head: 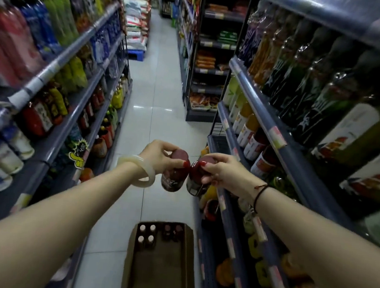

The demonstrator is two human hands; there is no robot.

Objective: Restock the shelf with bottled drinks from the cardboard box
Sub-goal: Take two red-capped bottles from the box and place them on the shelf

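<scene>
Head view, left hand [160,156]: fingers clamped around the dark red cap of a bottled drink [173,177], held out over the aisle.
Right hand [218,172]: closed on the cap of a second bottle [195,182], the two bottles touching side by side.
Wrists: pale bangle [139,174] on the left, dark cord [259,194] on the right.
Cardboard box [161,264]: open on the tiled floor [156,98] below the hands, a few bottles at its far end, perhaps seven; the blur hides the count.
Shelf [231,208]: just right of the bottles, stocked with drinks.
</scene>
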